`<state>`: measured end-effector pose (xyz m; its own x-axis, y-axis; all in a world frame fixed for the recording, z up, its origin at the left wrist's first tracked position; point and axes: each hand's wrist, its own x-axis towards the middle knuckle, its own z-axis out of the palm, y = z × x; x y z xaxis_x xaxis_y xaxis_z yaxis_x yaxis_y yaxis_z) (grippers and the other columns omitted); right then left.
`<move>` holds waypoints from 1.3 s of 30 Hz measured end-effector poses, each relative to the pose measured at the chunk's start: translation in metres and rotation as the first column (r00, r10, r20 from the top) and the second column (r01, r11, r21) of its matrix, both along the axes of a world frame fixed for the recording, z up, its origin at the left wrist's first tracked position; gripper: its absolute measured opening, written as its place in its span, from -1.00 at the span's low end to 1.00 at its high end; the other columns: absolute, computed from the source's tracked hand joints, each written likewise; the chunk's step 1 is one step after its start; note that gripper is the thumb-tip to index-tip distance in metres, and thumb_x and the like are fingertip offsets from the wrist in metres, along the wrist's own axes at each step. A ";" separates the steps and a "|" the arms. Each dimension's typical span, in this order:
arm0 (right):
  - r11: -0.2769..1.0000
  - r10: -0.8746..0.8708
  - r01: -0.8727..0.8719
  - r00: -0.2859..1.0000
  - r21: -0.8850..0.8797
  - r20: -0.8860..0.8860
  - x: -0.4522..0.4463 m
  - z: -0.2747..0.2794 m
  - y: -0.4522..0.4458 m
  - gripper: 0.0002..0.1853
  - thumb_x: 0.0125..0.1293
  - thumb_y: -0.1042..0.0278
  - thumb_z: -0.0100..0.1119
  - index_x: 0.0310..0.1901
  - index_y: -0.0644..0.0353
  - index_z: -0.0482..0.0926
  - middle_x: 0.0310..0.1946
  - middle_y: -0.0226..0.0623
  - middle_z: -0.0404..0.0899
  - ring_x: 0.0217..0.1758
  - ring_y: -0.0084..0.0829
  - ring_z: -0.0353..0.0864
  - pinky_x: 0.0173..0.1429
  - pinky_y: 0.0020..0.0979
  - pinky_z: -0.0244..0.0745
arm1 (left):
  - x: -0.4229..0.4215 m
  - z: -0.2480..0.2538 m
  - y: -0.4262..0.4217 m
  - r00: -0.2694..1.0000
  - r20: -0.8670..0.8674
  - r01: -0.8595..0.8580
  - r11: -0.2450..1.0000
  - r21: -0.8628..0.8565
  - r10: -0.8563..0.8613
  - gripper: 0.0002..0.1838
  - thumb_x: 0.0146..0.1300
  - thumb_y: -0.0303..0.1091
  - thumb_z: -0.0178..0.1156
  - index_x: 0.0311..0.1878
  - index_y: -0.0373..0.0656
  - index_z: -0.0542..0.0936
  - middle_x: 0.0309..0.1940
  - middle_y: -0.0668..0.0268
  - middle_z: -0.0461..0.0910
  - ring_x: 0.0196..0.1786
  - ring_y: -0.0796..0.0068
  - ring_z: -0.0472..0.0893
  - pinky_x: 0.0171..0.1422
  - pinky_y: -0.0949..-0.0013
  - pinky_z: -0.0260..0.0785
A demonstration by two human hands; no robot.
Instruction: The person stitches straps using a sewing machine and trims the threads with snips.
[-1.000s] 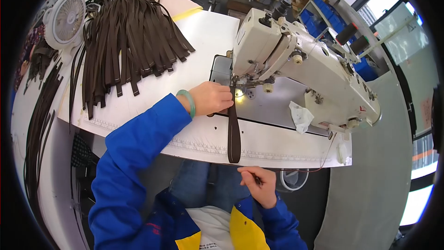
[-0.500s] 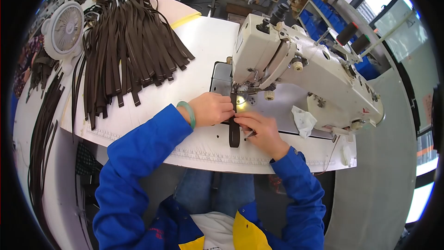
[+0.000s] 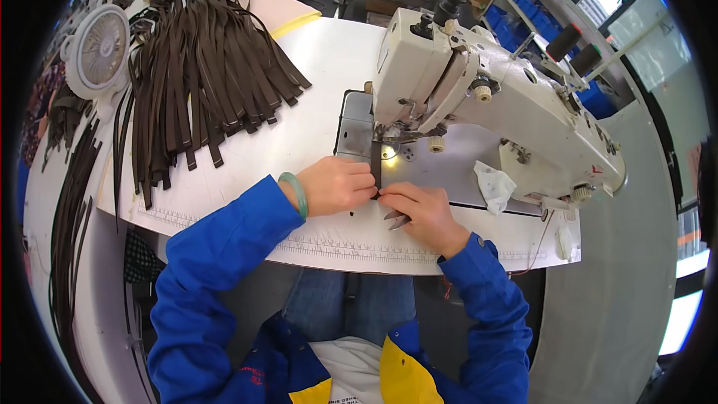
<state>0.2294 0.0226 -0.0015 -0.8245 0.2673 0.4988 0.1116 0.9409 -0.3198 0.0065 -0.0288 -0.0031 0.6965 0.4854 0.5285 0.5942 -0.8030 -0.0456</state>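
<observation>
A dark brown strap [image 3: 376, 158] runs from under the needle area of the white sewing machine [image 3: 430, 82] toward me, its near end between my hands. My left hand [image 3: 338, 185], with a green bangle at the wrist, has its fingers closed at the strap's left edge. From the right, my right hand [image 3: 425, 215] pinches the near end with thumb and forefinger. Small metal thread snips [image 3: 397, 218] are tucked in its palm, blades pointing left. The fingertips partly cover the strap's end. A machine lamp lights the needle plate beside the strap.
A big bundle of brown straps [image 3: 202, 75] lies at the left, near a white fan [image 3: 97, 49]. More dark straps [image 3: 71, 232] hang along the left edge. A crumpled white tissue [image 3: 494, 187] rests by the machine bed. A printed ruler [image 3: 351, 249] follows the table's front edge.
The strap's near end, which reached well below my hands, now stops at my fingertips. The snips show more in my right palm. My head view has shifted slightly.
</observation>
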 end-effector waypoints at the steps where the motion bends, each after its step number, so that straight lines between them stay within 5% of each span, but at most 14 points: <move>1: 1.000 -0.007 0.007 1.000 0.024 0.013 -0.001 0.001 0.001 -0.62 -0.27 0.65 0.22 -0.28 0.15 0.60 -0.24 -0.42 0.59 -0.40 -0.40 0.61 -0.37 -0.44 0.51 | -0.001 0.000 0.000 1.000 -0.006 -0.009 1.000 -0.004 0.009 -0.82 -0.06 -0.44 0.16 -0.32 -0.21 0.57 -0.33 0.37 0.52 -0.26 0.44 0.53 -0.29 0.43 0.45; 21: 0.941 -0.196 0.185 0.980 0.282 0.011 -0.023 0.001 0.026 -0.77 -0.10 0.55 0.14 -0.31 0.14 0.54 -0.21 -0.42 0.57 -0.42 -0.35 0.58 -0.39 -0.40 0.48 | -0.007 -0.008 0.033 0.953 0.054 -0.299 0.954 -0.015 0.300 -0.84 0.01 -0.36 0.26 -0.30 -0.16 0.62 -0.35 0.39 0.46 -0.22 0.44 0.48 -0.16 0.40 0.40; 26: 0.946 -0.282 0.279 0.959 0.162 -0.005 -0.005 0.005 0.004 -0.69 -0.12 0.55 0.18 -0.23 0.11 0.55 -0.24 -0.41 0.56 -0.45 -0.35 0.59 -0.41 -0.40 0.48 | -0.009 -0.005 0.030 0.943 0.094 -0.308 0.944 -0.116 0.319 -0.84 0.02 -0.38 0.24 -0.29 -0.18 0.62 -0.32 0.34 0.53 -0.19 0.39 0.49 -0.17 0.39 0.42; 29: 0.947 -0.310 0.312 0.950 0.082 -0.034 0.003 0.003 0.002 -0.65 -0.13 0.56 0.20 -0.20 0.11 0.55 -0.24 -0.41 0.56 -0.45 -0.35 0.59 -0.41 -0.40 0.48 | -0.012 -0.009 0.047 0.824 0.171 -0.476 0.824 -0.306 0.540 -0.85 0.06 -0.38 0.18 -0.28 -0.18 0.60 -0.15 0.37 0.54 -0.05 0.36 0.50 -0.05 0.33 0.41; 32: 0.938 -0.344 0.346 0.937 0.025 -0.060 0.004 0.008 -0.001 -0.63 -0.16 0.66 0.17 -0.21 0.16 0.57 -0.26 -0.34 0.58 -0.44 -0.34 0.60 -0.39 -0.43 0.50 | -0.021 -0.012 0.076 0.914 0.159 -0.350 0.924 -0.156 0.373 -0.85 0.08 -0.42 0.14 -0.28 -0.18 0.62 -0.07 0.31 0.54 0.08 0.30 0.46 0.07 0.24 0.36; 36: 0.908 -0.399 0.417 0.886 0.032 -0.238 0.015 0.012 -0.008 -0.66 -0.14 0.65 0.18 -0.24 0.15 0.59 -0.33 -0.33 0.57 -0.47 -0.34 0.58 -0.42 -0.39 0.46 | -0.028 -0.012 0.090 0.940 0.046 -0.296 0.873 -0.387 0.339 -0.82 0.12 -0.41 0.10 -0.25 -0.16 0.64 -0.05 0.26 0.54 0.23 0.26 0.37 0.21 0.19 0.26; 39: 0.839 -0.521 0.541 0.770 -0.057 -0.368 0.058 0.017 -0.009 -0.75 0.00 0.66 0.17 -0.22 0.24 0.60 -0.38 -0.29 0.57 -0.51 -0.49 0.51 -0.44 -0.50 0.39 | -0.030 -0.014 0.088 0.951 0.121 -0.232 0.914 -0.332 0.285 -0.83 0.13 -0.40 0.09 -0.27 -0.17 0.64 -0.11 0.24 0.55 0.20 0.26 0.40 0.21 0.20 0.27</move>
<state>0.2873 0.0133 0.0158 -0.3211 0.5766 0.7513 0.4866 0.7810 -0.3915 -0.0231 0.0597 -0.0168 0.4408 0.7945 0.4177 0.7608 -0.5777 0.2958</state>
